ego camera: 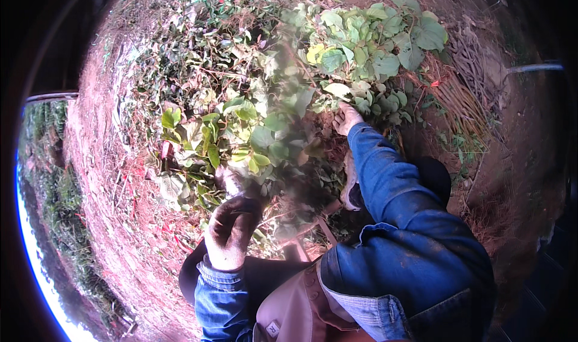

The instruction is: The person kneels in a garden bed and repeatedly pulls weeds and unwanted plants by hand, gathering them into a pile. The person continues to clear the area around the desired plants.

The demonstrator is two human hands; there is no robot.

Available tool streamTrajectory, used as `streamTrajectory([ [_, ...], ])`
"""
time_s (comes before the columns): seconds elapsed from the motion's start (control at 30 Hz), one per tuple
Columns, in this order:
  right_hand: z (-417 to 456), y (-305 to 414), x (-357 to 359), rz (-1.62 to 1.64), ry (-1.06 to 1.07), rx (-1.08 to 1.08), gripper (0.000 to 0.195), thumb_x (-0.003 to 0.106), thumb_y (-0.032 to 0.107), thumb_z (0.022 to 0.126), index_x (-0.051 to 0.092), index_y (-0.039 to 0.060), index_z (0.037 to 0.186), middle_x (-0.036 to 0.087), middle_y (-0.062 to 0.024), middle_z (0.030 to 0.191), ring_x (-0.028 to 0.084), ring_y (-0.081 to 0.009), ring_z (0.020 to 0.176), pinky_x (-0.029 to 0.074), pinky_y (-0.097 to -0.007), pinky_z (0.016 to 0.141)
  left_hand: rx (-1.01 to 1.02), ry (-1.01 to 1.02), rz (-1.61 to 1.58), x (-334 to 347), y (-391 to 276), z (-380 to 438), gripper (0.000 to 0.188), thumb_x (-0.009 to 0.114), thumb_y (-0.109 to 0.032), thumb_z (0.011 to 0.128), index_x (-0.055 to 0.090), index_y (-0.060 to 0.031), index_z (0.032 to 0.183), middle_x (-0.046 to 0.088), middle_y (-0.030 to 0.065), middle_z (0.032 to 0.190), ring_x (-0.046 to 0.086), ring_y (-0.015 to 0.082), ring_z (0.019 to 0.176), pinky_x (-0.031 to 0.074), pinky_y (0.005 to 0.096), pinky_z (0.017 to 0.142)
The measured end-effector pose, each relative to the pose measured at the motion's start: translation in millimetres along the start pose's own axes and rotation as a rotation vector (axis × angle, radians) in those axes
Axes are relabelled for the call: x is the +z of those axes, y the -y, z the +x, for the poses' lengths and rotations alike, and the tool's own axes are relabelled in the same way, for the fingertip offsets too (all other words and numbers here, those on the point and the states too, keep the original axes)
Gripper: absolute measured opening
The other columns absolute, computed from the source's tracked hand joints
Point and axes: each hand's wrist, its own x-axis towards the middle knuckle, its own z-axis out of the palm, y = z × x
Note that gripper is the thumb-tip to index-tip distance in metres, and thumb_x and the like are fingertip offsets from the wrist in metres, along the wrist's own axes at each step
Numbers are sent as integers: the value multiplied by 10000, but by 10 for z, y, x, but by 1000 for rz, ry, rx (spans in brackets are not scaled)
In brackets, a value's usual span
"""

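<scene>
My left hand (232,233), in a soiled light work glove, is raised before my lap with its fingers curled. Whether anything thin sits between the fingers is not clear. My right hand (347,118) stretches forward to the lower edge of a heap of broad-leaved green cuttings (361,44), its fingertips at the leaves. What it grips there, if anything, is hidden. Between and beyond my hands spreads a pile of leafy stems (262,134), some with yellow-green leaves. Darker small-leaved stems (180,66) lie farther left.
A bundle of thin brown stems (460,98) with a red tie lies at the right, near a stack of greyish sticks (474,57). Red strips (180,242) are scattered on the ground at left. My shoe (350,184) and a wooden frame (327,231) are close below the pile.
</scene>
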Motion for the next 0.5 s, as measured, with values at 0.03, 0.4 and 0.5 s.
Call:
streamTrajectory([
  [0.03, 1, 60, 40, 18, 11, 55, 136, 633, 275, 741, 529, 188, 739, 498, 51, 654, 469, -131, 619, 382, -318, 613, 42, 40, 46, 0, 38, 0, 245, 502, -46, 837, 473, 56, 1058, 569, 128, 963, 553, 152, 845, 446, 258, 772],
  [0.4, -1252, -552, 390, -28, 114, -566, 98, 583, 129, 778, 564, 67, 851, 588, -19, 765, 550, -137, 678, 455, -262, 593, 185, 13, 571, -108, 265, -100, 288, 538, -18, 781, 508, 37, 1061, 581, 59, 882, 535, 80, 719, 434, 200, 648],
  [0.5, -1531, -872, 138, -304, 204, -1086, 128, 622, 121, 765, 577, 48, 861, 590, -16, 747, 538, -115, 653, 443, -241, 594, 269, -68, 704, -41, 270, -151, 205, 568, -146, 717, 606, -63, 901, 615, 122, 806, 599, 265, 760, 466, 329, 683],
])
